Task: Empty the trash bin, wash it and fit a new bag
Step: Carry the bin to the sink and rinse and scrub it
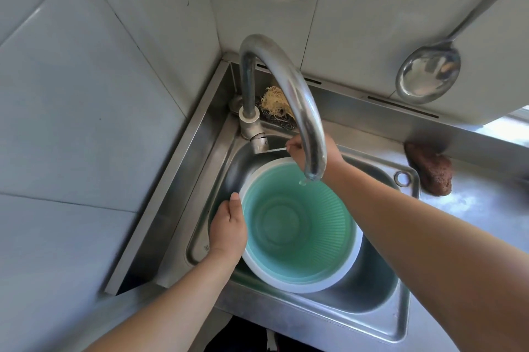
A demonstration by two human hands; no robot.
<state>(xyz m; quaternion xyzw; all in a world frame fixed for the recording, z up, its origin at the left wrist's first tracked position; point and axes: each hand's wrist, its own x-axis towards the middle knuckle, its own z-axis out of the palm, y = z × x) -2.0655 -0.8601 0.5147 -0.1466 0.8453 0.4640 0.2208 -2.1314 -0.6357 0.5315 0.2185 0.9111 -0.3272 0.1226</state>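
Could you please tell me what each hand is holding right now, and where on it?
The left hand holds the bin by its rim. The right hand pinches the end of the tap lever.

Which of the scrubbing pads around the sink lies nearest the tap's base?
The pale fibrous scourer in the back corner, right beside the tap's base; the brown pad lies far right on the counter.

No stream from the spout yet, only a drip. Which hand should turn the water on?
The right hand: it already pinches the thin tap lever behind the faucet. The left hand grips the bin rim, steadying it in the sink.
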